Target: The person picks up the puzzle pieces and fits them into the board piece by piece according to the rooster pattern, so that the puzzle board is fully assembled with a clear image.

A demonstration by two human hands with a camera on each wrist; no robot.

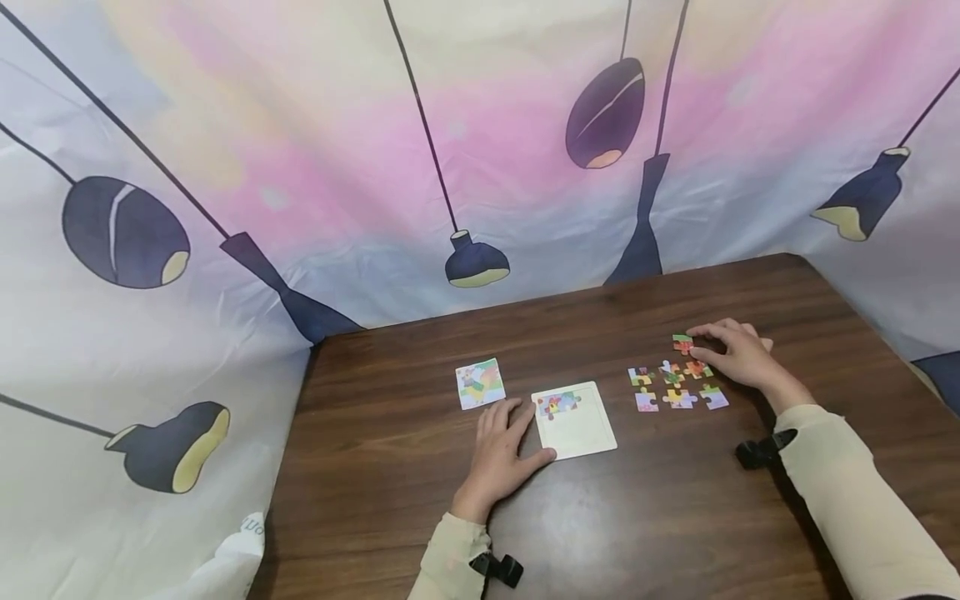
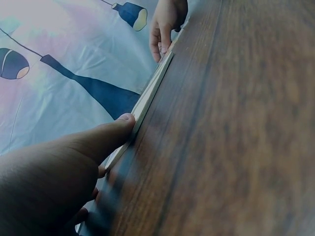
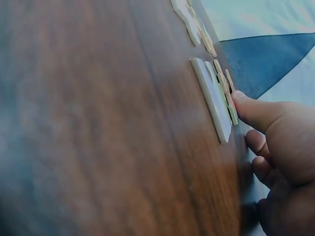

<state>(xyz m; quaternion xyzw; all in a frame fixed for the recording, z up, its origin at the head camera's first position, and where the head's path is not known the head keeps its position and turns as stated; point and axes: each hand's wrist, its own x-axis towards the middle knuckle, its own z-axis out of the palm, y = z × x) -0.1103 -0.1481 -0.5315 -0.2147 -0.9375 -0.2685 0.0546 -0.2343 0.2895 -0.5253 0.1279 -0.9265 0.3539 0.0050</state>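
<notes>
A white puzzle board (image 1: pixel 581 433) lies on the brown table in the head view, with joined colourful puzzle pieces (image 1: pixel 559 404) along its upper left. My left hand (image 1: pixel 498 454) rests at the board's left side, thumb and forefinger spread across its near corner. In the left wrist view, the thumb (image 2: pixel 125 125) touches the board edge (image 2: pixel 155 81). To the right, my right hand (image 1: pixel 738 354) pinches a green and red puzzle piece (image 1: pixel 681 344) between thumb and forefinger. Several loose pieces (image 1: pixel 681 398) lie just below it. In the right wrist view, the thumb (image 3: pixel 243 101) partly hides the held piece.
A square picture card (image 1: pixel 480 384) lies left of the board, beyond the left hand. Behind the table (image 1: pixel 390 467) hangs a pastel cloth (image 1: pixel 337 167) printed with dark lamps, with more of it at the left and right sides.
</notes>
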